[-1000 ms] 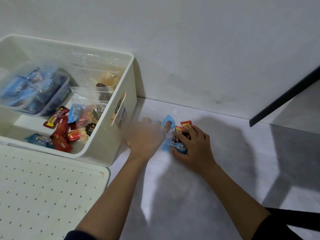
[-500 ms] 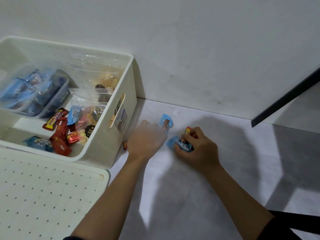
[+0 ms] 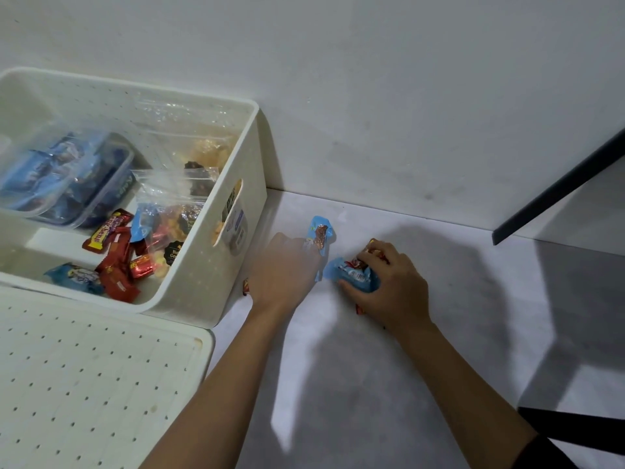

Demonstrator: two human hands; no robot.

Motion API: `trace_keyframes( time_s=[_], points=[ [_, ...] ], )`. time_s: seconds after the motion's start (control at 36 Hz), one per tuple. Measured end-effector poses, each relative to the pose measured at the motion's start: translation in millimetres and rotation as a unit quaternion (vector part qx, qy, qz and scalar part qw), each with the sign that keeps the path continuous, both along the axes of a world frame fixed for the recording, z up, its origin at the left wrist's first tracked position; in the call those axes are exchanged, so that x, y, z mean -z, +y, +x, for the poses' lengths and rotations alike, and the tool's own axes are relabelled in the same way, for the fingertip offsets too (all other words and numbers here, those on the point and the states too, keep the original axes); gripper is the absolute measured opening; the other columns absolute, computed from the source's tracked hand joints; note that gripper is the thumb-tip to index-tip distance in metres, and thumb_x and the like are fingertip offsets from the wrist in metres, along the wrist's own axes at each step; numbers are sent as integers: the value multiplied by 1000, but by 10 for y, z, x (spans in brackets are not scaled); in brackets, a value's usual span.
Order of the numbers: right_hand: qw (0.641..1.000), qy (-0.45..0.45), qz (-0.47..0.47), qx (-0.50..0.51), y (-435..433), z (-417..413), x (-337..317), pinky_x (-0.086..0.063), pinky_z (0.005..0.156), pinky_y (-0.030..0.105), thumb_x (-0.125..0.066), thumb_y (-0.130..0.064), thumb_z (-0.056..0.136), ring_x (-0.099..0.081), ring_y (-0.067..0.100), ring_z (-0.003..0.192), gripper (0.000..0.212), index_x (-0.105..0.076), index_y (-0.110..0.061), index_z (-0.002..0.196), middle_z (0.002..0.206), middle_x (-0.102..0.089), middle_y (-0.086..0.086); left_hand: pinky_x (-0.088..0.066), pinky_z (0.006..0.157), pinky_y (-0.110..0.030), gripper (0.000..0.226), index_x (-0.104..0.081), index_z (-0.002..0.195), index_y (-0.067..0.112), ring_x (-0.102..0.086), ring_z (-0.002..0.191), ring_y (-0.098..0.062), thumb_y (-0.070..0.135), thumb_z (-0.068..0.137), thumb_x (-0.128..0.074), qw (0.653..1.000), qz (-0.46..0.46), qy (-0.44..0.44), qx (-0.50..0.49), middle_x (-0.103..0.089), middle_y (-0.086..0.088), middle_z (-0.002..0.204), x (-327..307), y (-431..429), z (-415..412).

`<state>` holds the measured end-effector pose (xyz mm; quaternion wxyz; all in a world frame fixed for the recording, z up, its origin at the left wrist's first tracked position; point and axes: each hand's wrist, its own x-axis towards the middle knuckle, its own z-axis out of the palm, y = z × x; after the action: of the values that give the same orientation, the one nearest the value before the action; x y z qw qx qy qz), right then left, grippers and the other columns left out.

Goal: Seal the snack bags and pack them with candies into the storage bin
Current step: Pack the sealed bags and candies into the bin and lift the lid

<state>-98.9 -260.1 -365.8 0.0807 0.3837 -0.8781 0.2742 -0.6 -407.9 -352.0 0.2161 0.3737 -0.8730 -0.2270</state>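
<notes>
A white storage bin [image 3: 236, 265] stands at the left and holds clear zip snack bags [image 3: 176, 194], red and blue wrapped candies [image 3: 115, 265] and a clear lidded box [image 3: 61, 177]. On the grey floor my right hand [image 3: 389, 286] is closed over a bunch of blue and red candies [image 3: 351, 272]. My left hand [image 3: 284, 272] lies palm down beside it, its fingertips on a blue candy packet [image 3: 319, 236]. A small red candy [image 3: 246, 287] peeks out by my left wrist, next to the bin wall.
The bin's perforated white lid [image 3: 91, 377] lies flat at the lower left, in front of the bin. A white wall runs behind. A dark bar [image 3: 558, 187] slants in from the right, and a dark edge crosses the lower right corner.
My right hand has gathered the blue and red candies tighter and drawn them slightly right. My left hand has settled beside the blue packet, which has shifted little.
</notes>
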Motion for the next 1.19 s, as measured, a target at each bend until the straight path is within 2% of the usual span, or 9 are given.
trace_keyframes(
  time_s=[0.08,0.19,0.33,0.5,0.64,0.78,0.97,1.08,1.19],
  points=[
    [999,30,38,-7,-6,38,48,-48,60,24,-55,-65,67,-61,19,84,56,-68,-22,99,123,-63,-4,-31,55,-24,53,-70,92,24,-54,66,-20,56,77,-31,1000,-15,-10,13,-54,4,85,21,15,17],
    [997,48,49,-30,-12,28,77,-52,58,28,-52,-60,72,-67,22,87,52,-69,-19,99,108,-67,1,-31,54,-24,55,-70,94,22,-48,63,-15,55,78,-30,1000,-14,-12,12,-55,3,86,23,24,12],
    [997,46,30,-59,19,21,67,-45,46,21,-65,-49,73,-59,18,57,40,-69,-17,96,84,-63,1,-27,50,-23,53,-70,92,21,-45,62,-14,55,78,-31,1000,-13,-6,6,-54,4,85,23,41,13],
    [997,29,6,-77,39,-34,41,-36,46,15,-74,-39,66,-55,18,49,34,-69,-15,89,78,-59,2,-31,54,-24,56,-70,94,21,-49,64,-16,56,77,-30,1000,-9,-8,-1,-55,3,87,24,40,11],
    [996,24,-38,-78,69,-27,69,-49,43,25,-82,-29,61,-58,19,53,36,-69,-11,89,82,-61,5,-29,54,-24,54,-69,91,20,-50,66,-17,56,77,-31,1000,-4,-5,-8,-52,4,86,14,35,11],
    [993,67,-51,-83,124,26,104,-55,46,28,-79,-33,64,-64,21,61,39,-70,-8,93,88,-65,10,-30,54,-24,57,-70,94,19,-48,66,-15,56,77,-30,1000,-3,1,-6,-52,4,87,16,33,27],
    [997,29,-42,-66,135,34,93,-55,44,31,-75,-36,64,-63,21,59,44,-69,-9,98,93,-62,10,-28,51,-23,57,-70,95,19,-48,66,-13,56,78,-30,1000,1,3,-15,-52,6,87,-15,60,5],
    [997,-3,-53,-57,133,7,61,-57,48,30,-77,-36,66,-65,22,68,48,-69,-8,104,93,-61,11,-24,47,-16,45,-70,97,19,-45,67,-10,50,83,-40,1000,2,0,-20,-52,5,87,-37,76,-4],
    [997,-15,-51,-50,131,2,55,-56,48,30,-76,-37,68,-64,20,72,44,-69,-11,103,91,-60,8,-23,48,-14,42,-70,96,19,-44,67,-9,47,83,-42,1000,7,1,-19,-50,6,86,-44,93,-7]
  ],
)
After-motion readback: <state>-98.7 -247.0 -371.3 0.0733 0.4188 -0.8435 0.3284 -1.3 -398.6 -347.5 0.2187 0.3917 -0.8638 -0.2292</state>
